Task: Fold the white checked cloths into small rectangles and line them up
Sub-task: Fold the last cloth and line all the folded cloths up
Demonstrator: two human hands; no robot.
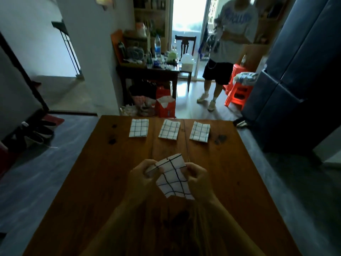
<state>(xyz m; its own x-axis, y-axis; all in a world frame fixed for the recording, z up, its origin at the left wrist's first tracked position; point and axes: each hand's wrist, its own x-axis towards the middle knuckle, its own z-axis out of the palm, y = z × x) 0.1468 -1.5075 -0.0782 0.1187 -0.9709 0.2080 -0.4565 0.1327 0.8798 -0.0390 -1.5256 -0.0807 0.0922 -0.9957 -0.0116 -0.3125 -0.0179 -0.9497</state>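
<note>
Four checked cloths [173,177], one table [92,182], two hands [142,174].

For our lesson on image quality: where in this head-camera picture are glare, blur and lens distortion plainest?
Head view: glare whites out the doorway; the standing person is blurred; the table edges splay outward from wide-angle distortion; the hands and held cloth are dim but legible.

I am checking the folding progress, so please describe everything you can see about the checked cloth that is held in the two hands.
The checked cloth is white with thin dark grid lines and looks like soft fabric. It is partly folded, with its upper part bent over into a thick layered edge. Both hands hold it above the wooden table: the left hand grips the folded left edge, and the right hand pinches the right side. Its lower corner hangs loose toward the person.
</note>
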